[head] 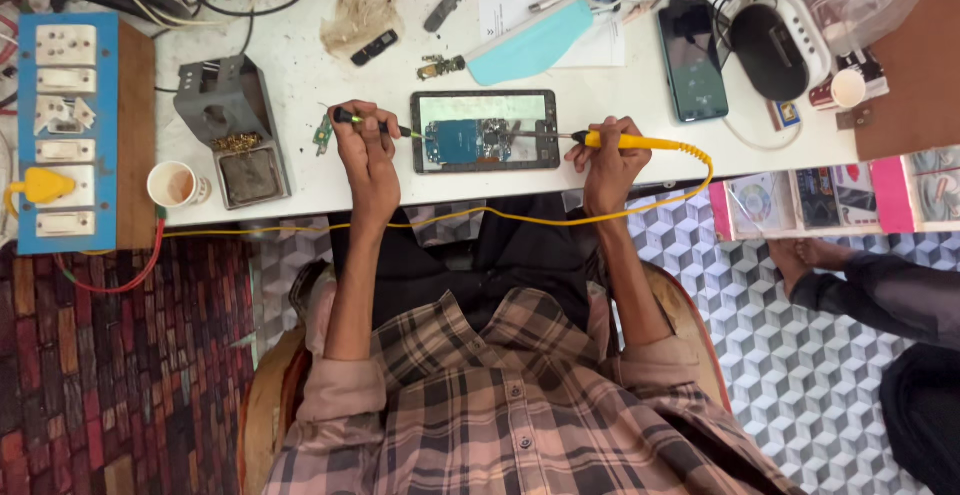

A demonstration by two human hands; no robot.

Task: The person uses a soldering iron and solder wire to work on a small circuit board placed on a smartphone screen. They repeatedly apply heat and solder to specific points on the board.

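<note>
Opened tablet as landmark: soldering underway. Left hand pinches green-tipped tool at its left; right hand grips yellow soldering iron at its right. Next needs steady tip contact.

Electronics repair workshop, soldering iron, opened tablet

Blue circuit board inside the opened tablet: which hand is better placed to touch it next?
Probably left: the left hand holds a black-and-green tool tipped at the blue circuit board; the yellow soldering iron in the right hand points farther off.
</note>
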